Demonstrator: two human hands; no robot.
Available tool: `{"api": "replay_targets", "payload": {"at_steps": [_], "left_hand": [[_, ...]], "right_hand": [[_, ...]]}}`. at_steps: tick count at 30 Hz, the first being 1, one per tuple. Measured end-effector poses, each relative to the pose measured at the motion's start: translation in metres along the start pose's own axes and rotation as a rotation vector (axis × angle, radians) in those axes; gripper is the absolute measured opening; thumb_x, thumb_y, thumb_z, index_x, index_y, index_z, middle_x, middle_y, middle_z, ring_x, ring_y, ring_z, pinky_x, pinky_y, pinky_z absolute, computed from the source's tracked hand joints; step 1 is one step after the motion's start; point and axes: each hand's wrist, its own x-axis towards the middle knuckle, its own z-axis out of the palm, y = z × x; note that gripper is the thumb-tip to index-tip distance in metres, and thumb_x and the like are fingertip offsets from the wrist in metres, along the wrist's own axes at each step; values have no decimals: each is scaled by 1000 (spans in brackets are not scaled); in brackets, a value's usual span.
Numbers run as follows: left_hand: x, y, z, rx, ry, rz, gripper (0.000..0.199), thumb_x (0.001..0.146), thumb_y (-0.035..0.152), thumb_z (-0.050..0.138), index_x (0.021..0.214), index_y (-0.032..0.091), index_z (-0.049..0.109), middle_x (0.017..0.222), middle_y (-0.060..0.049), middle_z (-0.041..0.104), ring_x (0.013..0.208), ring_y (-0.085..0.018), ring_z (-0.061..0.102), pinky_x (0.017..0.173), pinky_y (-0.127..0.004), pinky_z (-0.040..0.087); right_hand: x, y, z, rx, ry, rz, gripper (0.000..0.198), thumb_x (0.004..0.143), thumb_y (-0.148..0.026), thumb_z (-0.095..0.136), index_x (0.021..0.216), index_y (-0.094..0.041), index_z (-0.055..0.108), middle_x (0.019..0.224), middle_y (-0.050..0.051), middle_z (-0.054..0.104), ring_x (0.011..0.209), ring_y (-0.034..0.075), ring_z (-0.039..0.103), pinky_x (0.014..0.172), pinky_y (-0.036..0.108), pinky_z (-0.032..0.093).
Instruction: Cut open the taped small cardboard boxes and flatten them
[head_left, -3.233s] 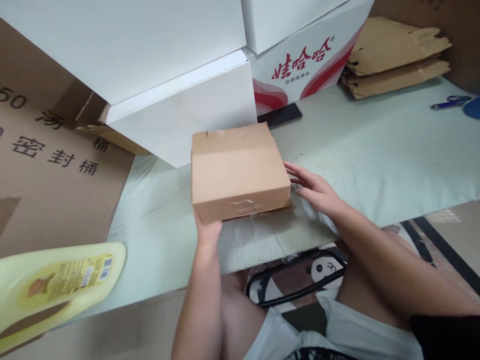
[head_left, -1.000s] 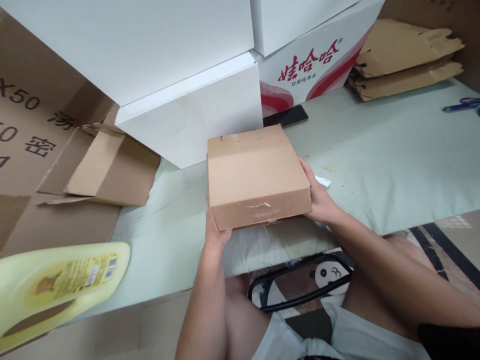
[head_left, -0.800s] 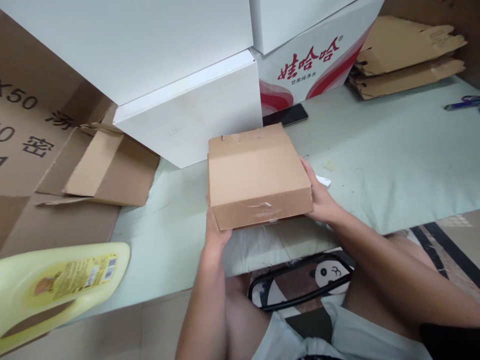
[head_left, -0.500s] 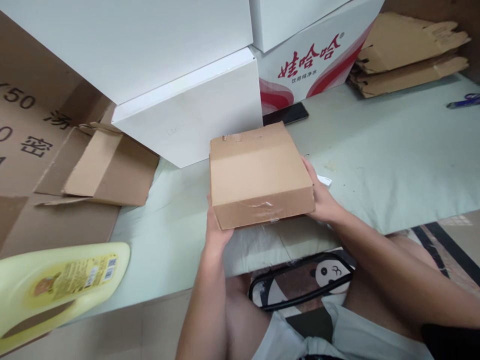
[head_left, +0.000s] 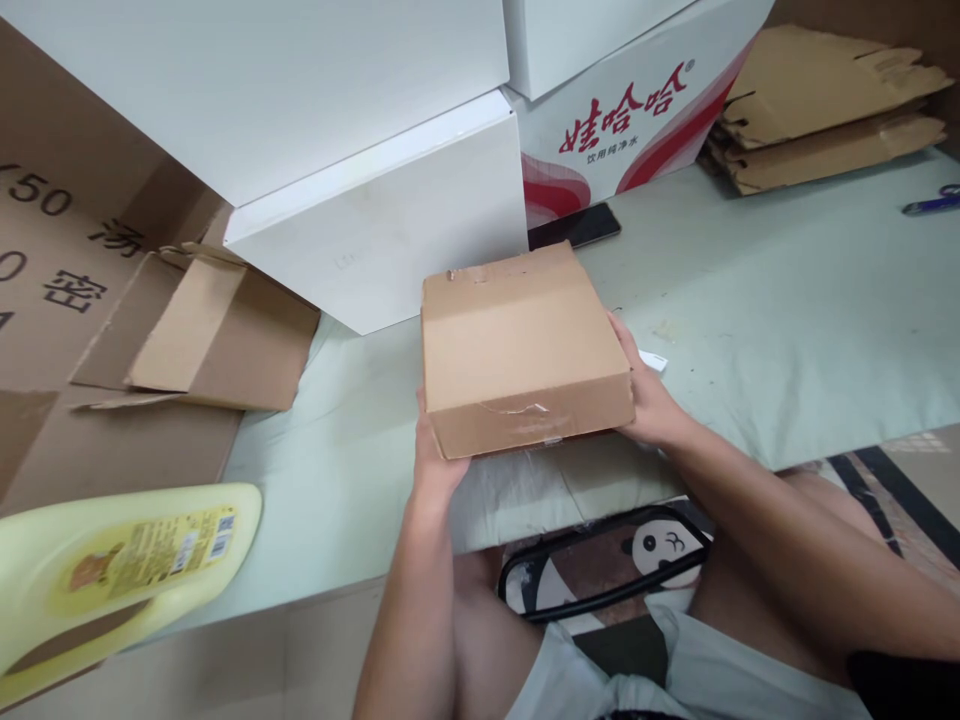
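A closed, flat brown cardboard box (head_left: 525,335) is held between my two hands over the front part of the cloth-covered table (head_left: 795,330). My left hand (head_left: 437,452) grips its near left corner, with most of the fingers hidden behind and under the box. On the opposite side, my right hand (head_left: 646,395) is closed round the right edge near the front corner. Creased clear tape shows on the box's front face. Just past my right hand lies a small white piece (head_left: 652,361), partly covered by the hand.
White boxes (head_left: 390,225) and a red-and-white carton (head_left: 637,130) stand at the back, a black phone (head_left: 577,228) before them. An open cardboard box (head_left: 225,335) and a yellow bottle (head_left: 150,560) are left. Folded cardboard (head_left: 832,100) and a purple-handled tool (head_left: 934,204) lie right.
Almost nothing differs. The view has shifted very slightly, and both hands keep the same hold on the cardboard box.
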Motion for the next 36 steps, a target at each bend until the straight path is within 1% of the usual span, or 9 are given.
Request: {"api": "replay_targets", "payload": {"at_steps": [6,10,19,22,25,29,32,34,36], "left_hand": [[0,0,2,-4,5,8,61,56,45,95,106,21,69,109,-7,77,105,-28,74,96,-42,58],[-1,2,1,18,-2,26,63,52,40,97,105,21,69,110,-8,77,113,-30,73,101,-41,57],[1,-1,0,54,-8,16,58,59,44,93,107,23,69,107,-7,79,102,-29,75,93,-42,61],[1,-1,-5,112,-85,72,65,56,43,95,112,24,69,114,-8,78,111,-31,73,101,-44,58],[4,-2,-10,192,-167,152,73,52,46,98,114,22,68,123,-12,76,120,-35,70,108,-47,54],[7,-5,-15,209,-103,164,64,59,61,91,104,21,71,109,-13,79,106,-35,75,96,-49,60],[7,-3,-19,190,-109,196,63,54,62,93,100,23,74,106,-11,80,102,-35,75,93,-50,61],[6,1,-20,157,-109,215,65,48,58,97,99,25,75,107,-10,80,106,-37,74,97,-51,59],[6,5,-22,111,-106,211,64,45,55,99,98,26,76,105,-9,80,107,-37,73,99,-50,59]], "right_hand": [[0,0,1,2,-3,5,118,75,-59,86,165,-32,14,172,16,31,157,41,37,126,60,37],[0,-1,1,-11,8,4,118,74,-62,85,165,-32,16,171,17,32,157,42,36,127,60,36],[-1,2,-1,-8,23,25,121,72,-64,86,166,-35,17,172,13,34,156,42,39,127,61,36],[-2,5,-6,6,15,26,127,67,-67,88,168,-35,16,171,13,37,153,42,42,127,61,35],[0,6,-13,-13,-45,29,131,67,-62,89,169,-36,12,172,13,35,155,42,40,127,63,33],[2,0,-22,-30,-200,58,126,74,-46,87,171,-34,8,174,14,30,154,42,41,124,64,38],[3,-6,-28,-24,-208,46,113,78,-39,82,171,-32,18,172,12,37,152,39,46,123,59,43],[2,-7,-32,-18,-179,35,98,81,-38,78,167,-31,32,162,10,53,146,37,55,120,58,47],[-1,-5,-37,-14,-126,46,76,84,-42,72,157,-29,52,147,8,68,134,37,66,114,58,53]]}}
